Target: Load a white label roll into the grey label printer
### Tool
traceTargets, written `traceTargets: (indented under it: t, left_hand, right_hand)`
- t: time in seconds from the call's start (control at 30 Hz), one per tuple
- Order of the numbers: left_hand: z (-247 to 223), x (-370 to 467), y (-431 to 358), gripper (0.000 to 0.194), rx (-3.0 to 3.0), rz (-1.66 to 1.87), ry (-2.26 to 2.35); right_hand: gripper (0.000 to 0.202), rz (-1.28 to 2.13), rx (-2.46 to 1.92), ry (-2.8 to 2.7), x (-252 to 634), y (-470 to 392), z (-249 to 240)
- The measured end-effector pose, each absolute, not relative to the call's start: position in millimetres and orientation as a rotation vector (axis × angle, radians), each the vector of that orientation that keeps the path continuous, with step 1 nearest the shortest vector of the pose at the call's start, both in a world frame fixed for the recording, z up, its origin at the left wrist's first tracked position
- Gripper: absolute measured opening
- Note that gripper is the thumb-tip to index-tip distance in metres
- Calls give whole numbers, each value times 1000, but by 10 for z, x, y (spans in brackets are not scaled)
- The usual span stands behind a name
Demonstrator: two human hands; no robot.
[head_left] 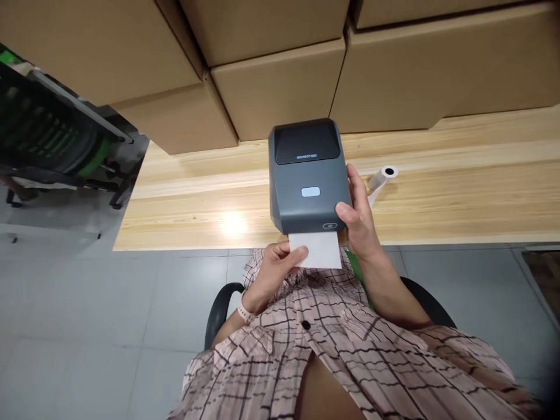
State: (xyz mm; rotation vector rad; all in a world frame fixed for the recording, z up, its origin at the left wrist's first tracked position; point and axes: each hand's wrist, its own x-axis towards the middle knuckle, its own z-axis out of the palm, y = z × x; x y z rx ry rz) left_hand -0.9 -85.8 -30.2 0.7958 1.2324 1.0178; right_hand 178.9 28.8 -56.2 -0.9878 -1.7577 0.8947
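A dark grey label printer [310, 178] sits at the front edge of the wooden table, its glossy black window towards the boxes. White label paper [321, 248] sticks out from the printer's near side, over the table edge. My left hand [280, 259] pinches this paper at its left part, thumb on top and fingers underneath. My right hand [361, 219] grips the printer's right side near its front corner, thumb on the top face. Just beyond the right hand lies a small white paper roll [387, 172], with a loose strip trailing towards the printer.
Large cardboard boxes [280, 87] are stacked along the back of the wooden table [196, 192]. At the left, beyond the table's end, stands a black and green office chair [52, 122]. Black armrests [223, 306] flank my body, above a grey tiled floor [109, 303].
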Motion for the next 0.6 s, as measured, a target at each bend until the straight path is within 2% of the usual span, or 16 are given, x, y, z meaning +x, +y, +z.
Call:
traceTargets:
  t: [0.17,0.27,0.33,0.4,0.6]
  left_hand:
    - [-183,-49,-795,52,802,952,1112]
    - [-165,-123,-828,53,1030,959,1189]
    - [-174,-204,-860,55,1251,1083,1248]
    - [-193,-307,-876,52,1409,1294,1271]
    - [-234,-542,-664,22,1516,1767,1460]
  right_hand:
    - [70,788,-997,-1761,1795,248,-439]
    - [48,488,-1044,-1858,1833,222,-240]
    - [35,260,-997,-1976,1874,233,-121]
    - [33,114,-914,-2073,1910,264,-36]
    - [28,54,-920,-2317,1876,391,196]
